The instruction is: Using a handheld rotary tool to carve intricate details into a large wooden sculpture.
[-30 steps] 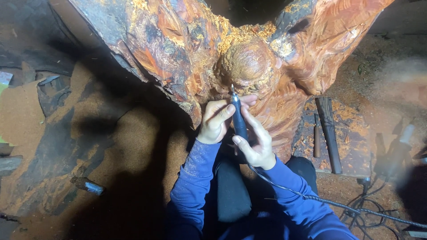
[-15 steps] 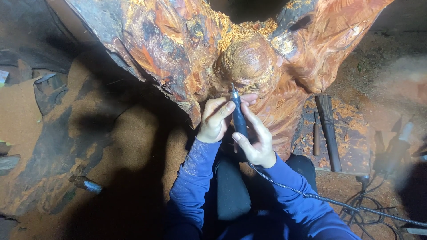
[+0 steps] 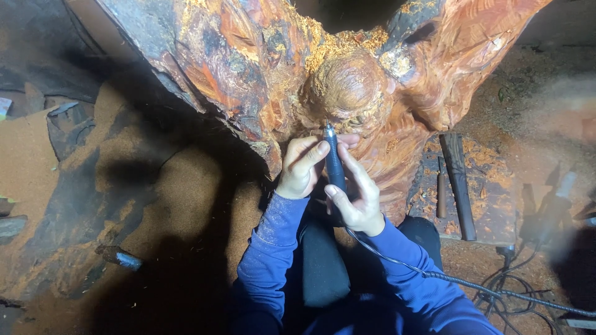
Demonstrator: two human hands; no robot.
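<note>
Floor [image 3: 186, 186] is dirt, coated w/ orange-brown sawdust. Big carved reddish wood trunk [image 3: 279, 74] stands on it at 12 o'clock. At 3 o'clock a flat wooden board [image 3: 490, 211] lies on the floor w/ two dark chisel-like tools [image 3: 456, 186] on top. Black cables [image 3: 515, 291] coil at 4 o'clock. Small dark tool [image 3: 121, 257] lies at 8 o'clock. Dark scraps [image 3: 68, 127] at 10 o'clock.

Your two arms, in blue sleeves, reach forward and meet close together ahead of you. Your left hand [image 3: 301, 166] is curled, its thumb laid out to the right and its fingers bent inward. Your right hand [image 3: 357, 195] sits just beside and slightly lower, its grip closed in a pen-like pinch, forefinger stretched forward, thumb pressing from the left.
</note>
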